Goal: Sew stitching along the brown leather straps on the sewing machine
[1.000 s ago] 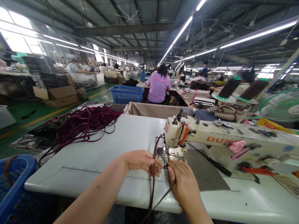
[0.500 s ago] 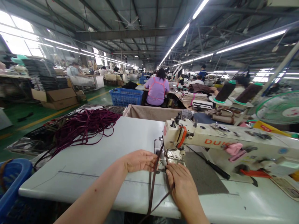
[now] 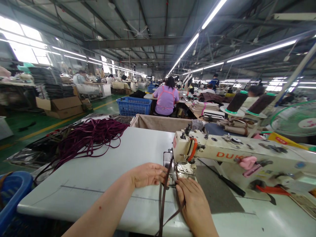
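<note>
A long, narrow dark brown strap runs from the sewing head down over the table's front edge. My left hand is left of the needle area, fingers stretched out and their tips at the strap, which partly hides them. My right hand lies low in front of the presser area, its fingers closed over another stretch of strap that comes out beneath the thumb side. Both hands are close to the white sewing machine, on either side of its needle plate. The needle itself is hidden by the machine head.
A heap of maroon straps covers the far left of the white table. Right of the needle lie a grey mat and a black-handled tool. Beyond are a fabric-lined bin, thread cones, a fan and a seated co-worker.
The camera view has tilted slightly. Both hands keep nearly the same places by the needle area, and the strap hangs much as before.
</note>
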Available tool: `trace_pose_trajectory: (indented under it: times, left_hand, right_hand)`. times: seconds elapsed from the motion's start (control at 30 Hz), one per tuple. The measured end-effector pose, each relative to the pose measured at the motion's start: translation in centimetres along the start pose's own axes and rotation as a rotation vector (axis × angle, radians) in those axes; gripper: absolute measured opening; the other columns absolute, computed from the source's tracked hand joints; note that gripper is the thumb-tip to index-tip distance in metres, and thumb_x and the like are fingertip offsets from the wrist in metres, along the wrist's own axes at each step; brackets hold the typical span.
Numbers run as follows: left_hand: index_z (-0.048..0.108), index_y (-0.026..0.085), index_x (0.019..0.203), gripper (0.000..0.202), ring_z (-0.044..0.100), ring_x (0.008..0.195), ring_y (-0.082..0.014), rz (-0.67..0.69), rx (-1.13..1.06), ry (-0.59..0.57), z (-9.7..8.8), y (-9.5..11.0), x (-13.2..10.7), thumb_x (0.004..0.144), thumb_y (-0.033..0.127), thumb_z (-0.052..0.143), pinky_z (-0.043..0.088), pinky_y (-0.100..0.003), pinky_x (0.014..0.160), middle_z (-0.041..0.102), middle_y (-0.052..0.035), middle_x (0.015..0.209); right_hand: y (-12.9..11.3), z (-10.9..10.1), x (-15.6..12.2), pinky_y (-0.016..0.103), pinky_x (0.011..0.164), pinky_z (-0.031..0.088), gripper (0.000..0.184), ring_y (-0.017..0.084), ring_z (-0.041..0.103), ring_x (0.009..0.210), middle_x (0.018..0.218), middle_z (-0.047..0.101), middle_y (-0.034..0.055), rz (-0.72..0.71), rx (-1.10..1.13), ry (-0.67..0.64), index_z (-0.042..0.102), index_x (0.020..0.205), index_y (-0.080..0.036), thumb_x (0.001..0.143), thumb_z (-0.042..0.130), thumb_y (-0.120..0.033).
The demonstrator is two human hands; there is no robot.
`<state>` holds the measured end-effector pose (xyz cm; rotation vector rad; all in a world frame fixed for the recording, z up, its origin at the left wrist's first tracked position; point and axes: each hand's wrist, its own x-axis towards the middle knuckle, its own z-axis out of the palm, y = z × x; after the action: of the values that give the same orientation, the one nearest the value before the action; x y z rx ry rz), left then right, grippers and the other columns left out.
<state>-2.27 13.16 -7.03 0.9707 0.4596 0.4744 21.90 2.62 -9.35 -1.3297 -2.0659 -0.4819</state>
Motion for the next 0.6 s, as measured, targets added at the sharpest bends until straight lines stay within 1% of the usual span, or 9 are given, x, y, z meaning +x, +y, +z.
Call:
trace_pose_trajectory:
  times: [0.07, 0.13, 0.2, 0.27, 0.3, 0.43, 0.53, 0.6]
  left_hand:
    - [0.072, 0.013, 0.123, 0.044, 0.074, 0.107, -0.0258, 0.0, -0.001, 0.004, 0.1, 0.1, 0.0, 0.086, 0.033, 0.085, 0.043, -0.026, 0.074, 0.074, -0.0199, 0.124]
    - [0.072, 0.015, 0.124, 0.047, 0.073, 0.111, -0.0268, 0.003, 0.002, -0.018, 0.3, 0.2, -0.1, 0.084, 0.034, 0.087, 0.041, -0.024, 0.072, 0.07, -0.02, 0.133]
    - [0.072, 0.016, 0.126, 0.05, 0.073, 0.111, -0.0267, 0.006, 0.01, -0.049, 0.4, 0.1, -0.1, 0.083, 0.036, 0.088, 0.037, -0.021, 0.067, 0.069, -0.0193, 0.135]
    - [0.072, 0.015, 0.127, 0.051, 0.073, 0.106, -0.0244, 0.008, 0.019, -0.058, 0.4, 0.0, 0.0, 0.083, 0.037, 0.088, 0.033, -0.02, 0.063, 0.071, -0.0181, 0.13]
    - [0.072, 0.015, 0.126, 0.051, 0.073, 0.101, -0.0224, 0.01, 0.014, -0.044, 0.3, -0.1, 0.1, 0.083, 0.037, 0.088, 0.032, -0.019, 0.061, 0.072, -0.0172, 0.125]
    - [0.074, 0.013, 0.12, 0.049, 0.069, 0.08, -0.0155, 0.022, -0.045, 0.057, -0.2, -0.5, 0.4, 0.078, 0.032, 0.091, 0.032, -0.02, 0.058, 0.074, -0.0109, 0.099]
    - [0.074, 0.013, 0.118, 0.046, 0.068, 0.079, -0.016, 0.047, -0.071, 0.073, -0.2, -0.6, 0.5, 0.078, 0.03, 0.091, 0.035, -0.02, 0.059, 0.071, -0.0082, 0.09]
    - [0.074, 0.013, 0.117, 0.043, 0.07, 0.083, -0.0182, 0.061, -0.076, 0.065, -0.2, -0.5, 0.5, 0.08, 0.031, 0.089, 0.035, -0.02, 0.06, 0.072, -0.0101, 0.093]
  right_hand:
    - [0.0, 0.0, 0.0, 0.042, 0.104, 0.05, 0.035, 0.021, 0.073, 0.105, 0.114, 0.078, 0.0069, -0.007, -0.006, 0.014, 0.075, 0.112, -0.021, 0.112, 0.041, -0.029]
    - [0.1, 0.0, -0.1, 0.041, 0.103, 0.051, 0.035, 0.021, 0.074, 0.103, 0.113, 0.078, 0.0065, -0.02, -0.016, 0.033, 0.075, 0.112, -0.021, 0.112, 0.041, -0.028]
    - [0.3, 0.2, -0.2, 0.04, 0.103, 0.051, 0.034, 0.02, 0.074, 0.102, 0.112, 0.078, 0.0054, -0.041, -0.031, 0.052, 0.075, 0.112, -0.021, 0.111, 0.041, -0.027]
    - [0.8, 0.6, -0.4, 0.039, 0.102, 0.052, 0.033, 0.02, 0.074, 0.102, 0.112, 0.078, 0.004, -0.076, -0.049, 0.069, 0.074, 0.112, -0.022, 0.111, 0.041, -0.025]
    - [1.0, 0.8, -0.5, 0.038, 0.102, 0.052, 0.032, 0.019, 0.075, 0.101, 0.112, 0.078, 0.0034, -0.097, -0.058, 0.073, 0.074, 0.113, -0.022, 0.11, 0.042, -0.024]
    - [2.3, 1.9, -1.1, 0.036, 0.104, 0.053, 0.027, 0.019, 0.075, 0.103, 0.114, 0.078, 0.0038, -0.146, -0.088, 0.055, 0.074, 0.116, -0.022, 0.108, 0.048, -0.024]
    - [2.9, 2.5, -1.5, 0.035, 0.104, 0.053, 0.027, 0.019, 0.075, 0.105, 0.117, 0.078, 0.0036, -0.16, -0.091, 0.046, 0.073, 0.12, -0.023, 0.107, 0.049, -0.023]
    - [3.2, 2.7, -1.7, 0.034, 0.104, 0.053, 0.027, 0.019, 0.074, 0.107, 0.118, 0.077, 0.0031, -0.164, -0.078, 0.048, 0.073, 0.12, -0.023, 0.107, 0.049, -0.022]
